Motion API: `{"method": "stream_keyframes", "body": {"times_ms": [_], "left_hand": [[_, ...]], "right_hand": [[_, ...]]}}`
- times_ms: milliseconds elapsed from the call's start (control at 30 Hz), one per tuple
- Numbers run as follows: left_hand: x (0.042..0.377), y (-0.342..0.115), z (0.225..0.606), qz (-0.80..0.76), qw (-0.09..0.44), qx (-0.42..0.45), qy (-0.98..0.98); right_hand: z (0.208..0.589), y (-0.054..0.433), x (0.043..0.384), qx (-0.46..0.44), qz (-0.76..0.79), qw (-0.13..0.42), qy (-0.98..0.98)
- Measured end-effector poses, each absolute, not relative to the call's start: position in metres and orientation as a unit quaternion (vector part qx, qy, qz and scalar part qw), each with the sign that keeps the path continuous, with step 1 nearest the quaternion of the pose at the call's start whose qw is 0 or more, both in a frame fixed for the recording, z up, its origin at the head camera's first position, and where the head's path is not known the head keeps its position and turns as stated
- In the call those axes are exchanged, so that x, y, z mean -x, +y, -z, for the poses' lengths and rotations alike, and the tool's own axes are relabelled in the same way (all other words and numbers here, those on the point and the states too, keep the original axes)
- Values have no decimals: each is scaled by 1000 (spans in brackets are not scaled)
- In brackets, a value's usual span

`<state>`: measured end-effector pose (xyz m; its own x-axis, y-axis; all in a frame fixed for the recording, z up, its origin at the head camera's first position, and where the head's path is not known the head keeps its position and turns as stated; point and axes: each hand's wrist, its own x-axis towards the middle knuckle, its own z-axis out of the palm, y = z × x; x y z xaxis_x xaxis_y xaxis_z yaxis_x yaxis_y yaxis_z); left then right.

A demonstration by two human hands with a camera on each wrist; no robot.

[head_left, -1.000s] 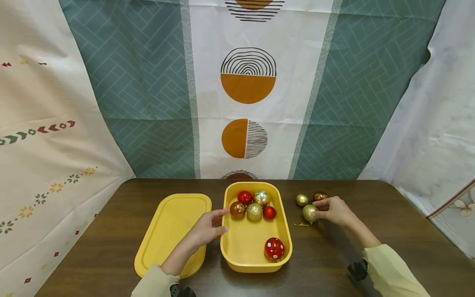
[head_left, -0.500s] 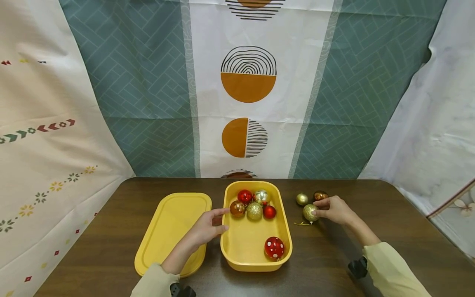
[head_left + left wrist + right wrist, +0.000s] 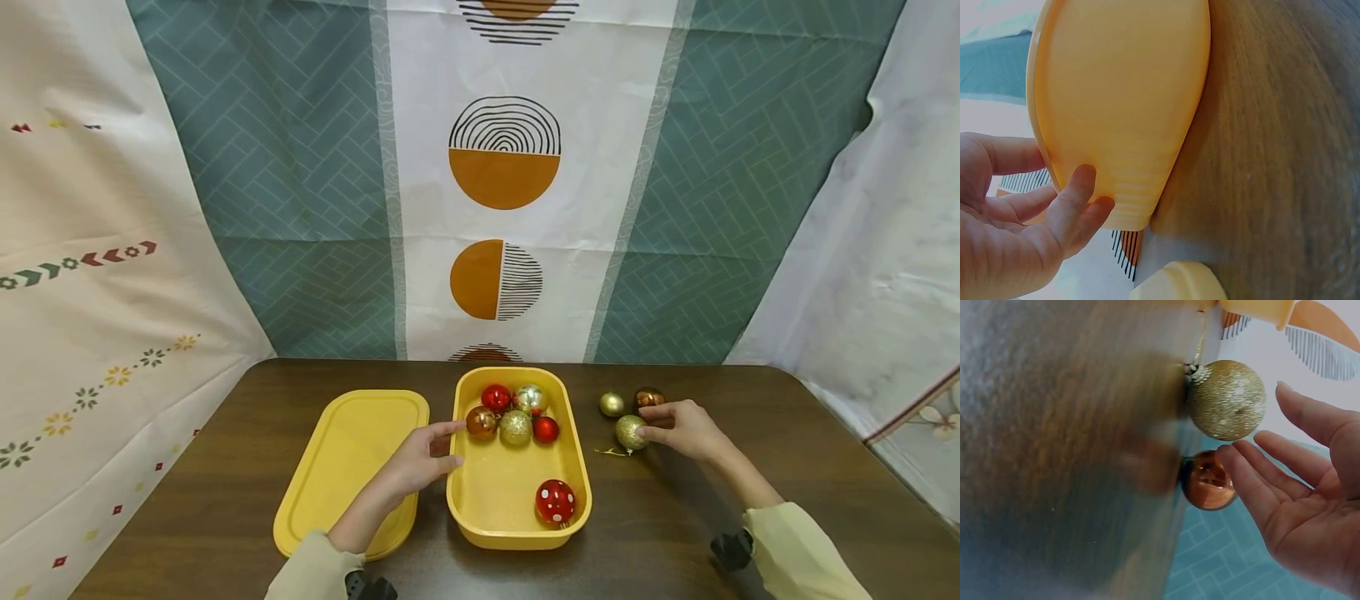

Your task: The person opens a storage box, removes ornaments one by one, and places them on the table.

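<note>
My left hand (image 3: pixel 415 460) is at the left rim of a yellow plastic box (image 3: pixel 498 487). Its thumb and index finger lie over the rim; in the left wrist view, two relaxed fingers (image 3: pixel 1072 197) touch the outer wall. Beside a glittery gold Christmas bauble (image 3: pixel 631 433) on the table is my right hand (image 3: pixel 686 429), fingers loosely spread. The right wrist view shows a gap between its thumb and the bauble. Close to its fingertips is a shiny copper-brown bauble (image 3: pixel 1208 481). A small gold bauble (image 3: pixel 611 405) lies behind.
Inside the box are red, copper, silver and gold baubles, plus a red white-dotted bauble (image 3: pixel 555 502) near the front. A yellow lid (image 3: pixel 348 467) lies on the dark wooden table (image 3: pixel 225 492) to the left. Patterned cloth (image 3: pixel 498 200) hangs behind.
My right hand has shifted slightly right, away from the glittery gold bauble, which stays on the table. The left hand keeps its place at the box.
</note>
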<state>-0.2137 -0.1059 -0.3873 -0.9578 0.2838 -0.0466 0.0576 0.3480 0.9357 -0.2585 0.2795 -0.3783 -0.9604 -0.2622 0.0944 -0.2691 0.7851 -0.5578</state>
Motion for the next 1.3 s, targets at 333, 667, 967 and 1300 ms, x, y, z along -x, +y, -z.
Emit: {"method": "stream_keyframes", "body": {"times_ms": [333, 667, 967, 1300], "left_hand": [[215, -105, 388, -562, 108, -90, 815], [216, -106, 388, -565, 107, -97, 813], [215, -106, 389, -563, 105, -99, 814], [216, -106, 390, -560, 105, -100, 815]], "right_hand": [[361, 266, 239, -179, -325, 31, -928], [348, 231, 218, -265, -381, 1, -886], [344, 203, 205, -339, -371, -24, -864], [343, 178, 205, -362, -333, -71, -868]]}}
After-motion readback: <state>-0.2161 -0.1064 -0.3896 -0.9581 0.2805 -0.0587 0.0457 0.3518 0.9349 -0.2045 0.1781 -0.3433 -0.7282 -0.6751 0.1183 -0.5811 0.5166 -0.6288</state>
